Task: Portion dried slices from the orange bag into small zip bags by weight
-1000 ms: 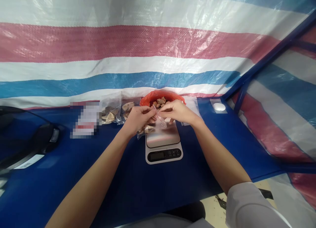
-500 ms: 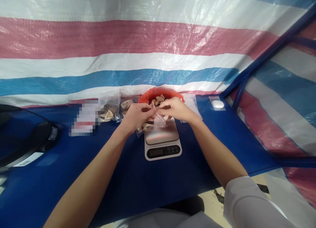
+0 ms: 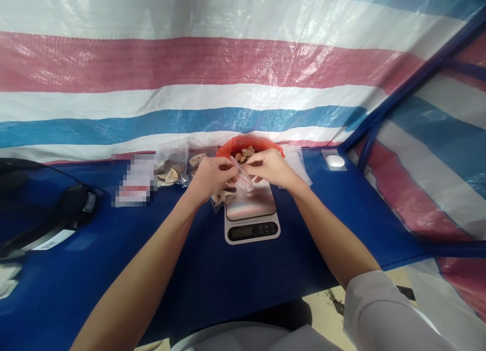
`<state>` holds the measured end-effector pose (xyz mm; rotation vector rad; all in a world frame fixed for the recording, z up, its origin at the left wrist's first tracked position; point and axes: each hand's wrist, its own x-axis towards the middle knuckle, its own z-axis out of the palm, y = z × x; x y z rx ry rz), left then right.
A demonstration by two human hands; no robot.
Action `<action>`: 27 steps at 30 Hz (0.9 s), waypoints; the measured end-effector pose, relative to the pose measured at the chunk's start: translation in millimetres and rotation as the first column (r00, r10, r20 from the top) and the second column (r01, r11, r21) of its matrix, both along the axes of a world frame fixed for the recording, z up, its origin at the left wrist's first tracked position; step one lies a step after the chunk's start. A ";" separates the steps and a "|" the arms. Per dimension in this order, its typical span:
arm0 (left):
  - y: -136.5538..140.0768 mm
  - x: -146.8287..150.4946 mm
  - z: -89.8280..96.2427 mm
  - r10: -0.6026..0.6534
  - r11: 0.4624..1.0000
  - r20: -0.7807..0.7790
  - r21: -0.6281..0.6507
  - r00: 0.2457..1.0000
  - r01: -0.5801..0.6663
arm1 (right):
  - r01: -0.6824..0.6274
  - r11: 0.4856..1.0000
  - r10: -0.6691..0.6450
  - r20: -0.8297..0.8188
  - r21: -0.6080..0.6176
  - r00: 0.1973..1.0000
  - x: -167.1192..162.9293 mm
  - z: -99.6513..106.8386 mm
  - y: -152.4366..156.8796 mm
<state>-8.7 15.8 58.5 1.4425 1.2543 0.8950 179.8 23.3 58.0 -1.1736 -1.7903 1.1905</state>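
Between my two hands is a small clear plastic bag (image 3: 243, 182), held above the digital kitchen scale (image 3: 252, 204). My left hand (image 3: 216, 178) pinches the bag's left side. On its right edge, the fingers of my right hand (image 3: 269, 167) are closed. Just behind my hands sits a red plastic bag (image 3: 227, 147), its mouth spread around brown dried pieces (image 3: 244, 154). A clear bag of pale dried slices (image 3: 223, 198) lies under my left hand at the scale's left edge. The scale's display looks dark.
Further left are clear bags of dried slices (image 3: 170, 171) and a blurred-out packet (image 3: 135, 181). A black strapped item (image 3: 78, 206) lies at the far left of the blue table (image 3: 212, 285). Flat clear bags (image 3: 298, 161) and a white oval object (image 3: 335, 161) are on the right.
The small bag's mouth looks spread wider between my fingers, and my right hand has shifted slightly. The view has moved a little; the scale and other bags stay in place.
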 end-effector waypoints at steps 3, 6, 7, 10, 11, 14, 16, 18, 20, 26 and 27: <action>-1.7 1.4 3.6 -0.001 0.998 0.035 -0.058 0.999 0.003 | -0.040 0.999 0.040 -0.031 -0.014 0.999 1.1 1.1 0.1; -1.4 1.4 0.5 -0.038 0.998 0.052 -0.053 0.998 0.041 | -0.048 0.999 0.048 -0.023 -0.023 0.999 2.3 1.0 1.3; -0.8 1.1 -1.6 -0.046 0.998 0.047 -0.037 0.998 0.048 | -0.046 0.999 0.045 -0.014 -0.024 0.999 2.4 0.9 1.6; 1.3 0.4 -7.5 -0.042 0.999 0.024 0.009 0.999 0.042 | -0.046 0.999 0.046 0.008 -0.025 0.999 2.0 1.1 1.8; 1.8 0.4 -8.4 -0.038 0.999 0.022 0.011 0.999 0.037 | -0.048 0.999 0.048 0.011 -0.022 0.999 1.8 1.3 1.6; 1.9 1.0 -7.4 -0.025 0.999 0.039 -0.028 0.999 0.027 | -0.057 0.998 0.057 0.020 -0.017 0.998 1.5 2.1 0.9; 1.3 1.7 -5.7 -0.013 0.998 0.052 -0.060 0.999 0.016 | -0.062 0.998 0.063 0.027 -0.017 0.998 2.1 2.4 0.7; 0.9 2.1 -5.0 -0.005 0.998 0.061 -0.069 0.998 0.009 | -0.065 0.998 0.066 0.029 -0.015 0.997 2.7 2.2 0.7; 1.0 2.0 -5.7 -0.008 0.998 0.065 -0.059 0.998 0.012 | -0.062 0.998 0.062 0.032 -0.002 0.998 2.6 1.8 0.8; 2.2 1.8 -9.6 -0.025 1.000 0.055 0.009 0.998 0.025 | -0.022 0.999 0.018 0.070 0.049 0.997 -2.8 -2.3 0.9; 2.1 1.7 -9.4 -0.030 0.999 0.045 0.026 0.999 0.029 | -0.012 0.998 0.008 0.075 0.054 0.997 -3.2 -3.4 1.4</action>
